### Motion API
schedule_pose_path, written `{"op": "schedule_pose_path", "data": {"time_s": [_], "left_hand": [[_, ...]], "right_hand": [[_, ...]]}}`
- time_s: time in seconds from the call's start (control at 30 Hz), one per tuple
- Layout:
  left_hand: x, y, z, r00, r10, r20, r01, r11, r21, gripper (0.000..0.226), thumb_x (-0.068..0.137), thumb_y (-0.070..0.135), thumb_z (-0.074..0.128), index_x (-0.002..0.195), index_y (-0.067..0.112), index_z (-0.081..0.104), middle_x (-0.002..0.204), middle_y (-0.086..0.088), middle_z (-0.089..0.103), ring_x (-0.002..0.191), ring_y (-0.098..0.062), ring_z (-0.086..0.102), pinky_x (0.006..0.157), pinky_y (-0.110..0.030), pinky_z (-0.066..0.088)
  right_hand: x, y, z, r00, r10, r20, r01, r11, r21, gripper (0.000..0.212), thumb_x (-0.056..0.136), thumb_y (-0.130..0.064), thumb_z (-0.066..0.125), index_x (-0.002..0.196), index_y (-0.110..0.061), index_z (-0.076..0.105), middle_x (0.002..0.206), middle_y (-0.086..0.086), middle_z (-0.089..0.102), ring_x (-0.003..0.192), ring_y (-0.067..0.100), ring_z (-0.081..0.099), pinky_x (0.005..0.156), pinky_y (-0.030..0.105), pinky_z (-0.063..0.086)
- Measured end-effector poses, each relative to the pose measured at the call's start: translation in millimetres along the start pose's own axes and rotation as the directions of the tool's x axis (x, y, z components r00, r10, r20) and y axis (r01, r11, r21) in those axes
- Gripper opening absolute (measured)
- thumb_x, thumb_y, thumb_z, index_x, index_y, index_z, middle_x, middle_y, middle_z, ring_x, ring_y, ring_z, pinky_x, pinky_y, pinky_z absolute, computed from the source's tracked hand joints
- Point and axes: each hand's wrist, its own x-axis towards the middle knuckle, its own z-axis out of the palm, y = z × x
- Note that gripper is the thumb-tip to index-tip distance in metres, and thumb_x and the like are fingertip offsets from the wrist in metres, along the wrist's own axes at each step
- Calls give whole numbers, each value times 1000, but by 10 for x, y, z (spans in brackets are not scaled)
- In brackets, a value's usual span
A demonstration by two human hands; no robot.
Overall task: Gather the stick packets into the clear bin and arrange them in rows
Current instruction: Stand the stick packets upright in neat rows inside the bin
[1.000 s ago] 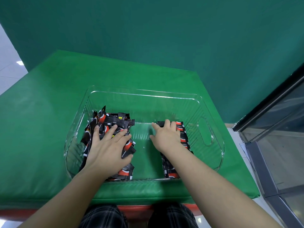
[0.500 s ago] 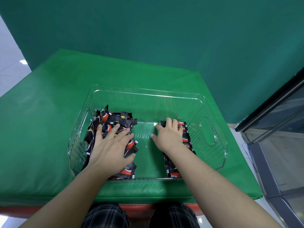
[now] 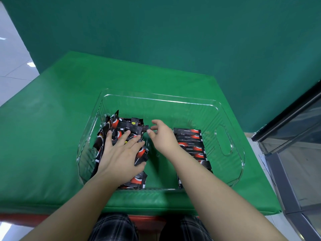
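Observation:
A clear bin [image 3: 225, 108] stands on the green padded table. Its left side holds a loose heap of black-and-red stick packets [image 3: 121, 126]. My left hand [image 3: 121, 153] lies flat on that heap with spread fingers. Along the bin's right side, a neat row of packets [image 3: 190, 143] lies stacked front to back. My right hand [image 3: 161, 136] is between the two groups and pinches the right end of a packet [image 3: 137, 130] at the top of the heap with thumb and forefinger.
The green table [image 3: 52, 136] stretches left of and behind the bin. A dark green wall [image 3: 156, 40] rises at the back. A glass-fronted cabinet [image 3: 295, 136] stands to the right, past the table edge. The bin has an oval handle cut-out [image 3: 223, 142] on its right wall.
My right hand has lifted off the neat row and moved left to the heap, where it now pinches a packet's end. My left hand still rests on the heap.

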Motion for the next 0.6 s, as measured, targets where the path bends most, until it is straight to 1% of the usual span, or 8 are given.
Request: {"op": "schedule_pose_path", "data": {"time_s": [0.07,0.2,0.27,0.33,0.4,0.5,0.57,0.6], "left_hand": [[-1,-10,-11,1000,-3,-13,3,1000,-5,77,76,67,23,142,33,46,154,11,35,148,-19,20,109,-58,-9],[5,-1,-12,1000,-4,23,4,1000,6,78,78,65,21,149,35,30,160,14,17,150,-16,3,108,-56,-16],[-3,-4,-22,1000,-9,16,9,1000,1,79,77,67,19,148,35,35,159,13,23,150,-17,8,108,-57,-14],[0,-8,-18,1000,-6,15,6,1000,-6,81,74,68,18,142,34,46,154,11,35,147,-19,21,109,-58,-9],[-10,-7,-33,999,-2,42,2,1000,1,77,75,67,24,137,33,53,149,10,43,144,-20,29,109,-59,-5],[-1,6,-52,1000,4,17,-4,1000,-2,74,77,66,29,140,34,49,152,11,37,146,-19,24,108,-58,-9],[-10,5,-49,1000,6,7,-6,1000,-12,74,79,66,29,143,34,45,155,11,33,148,-19,20,109,-58,-9],[-6,0,-49,1000,10,10,-9,1000,-11,72,82,66,30,146,35,39,157,12,27,149,-18,14,109,-58,-11]], "right_hand": [[59,-69,44,997,72,11,-73,987,141,41,96,-23,53,134,-10,46,119,3,59,109,20,56,92,26,40],[142,-120,120,985,158,-65,-132,947,292,23,91,-17,61,113,-9,59,92,-3,55,86,13,53,79,22,41],[161,-107,146,982,162,-96,-126,946,299,13,90,-12,62,103,-11,61,82,-5,55,81,13,53,76,22,42],[154,-82,135,979,163,-123,-119,944,307,8,90,-8,59,94,-15,59,73,-10,51,79,14,54,74,22,42],[128,-60,94,980,158,-124,-120,955,272,11,92,-7,55,98,-16,58,72,-12,49,79,14,53,74,23,42],[88,-9,-44,989,130,-68,-118,980,160,26,94,-4,49,117,-10,60,89,-6,55,83,15,52,76,26,44],[59,50,-172,991,131,-33,-127,988,87,27,95,-4,45,114,-7,63,99,4,60,80,18,52,67,25,44],[50,96,-243,990,137,-28,-136,990,46,26,96,-5,44,111,-7,65,98,6,61,77,18,51,62,24,41]]}}
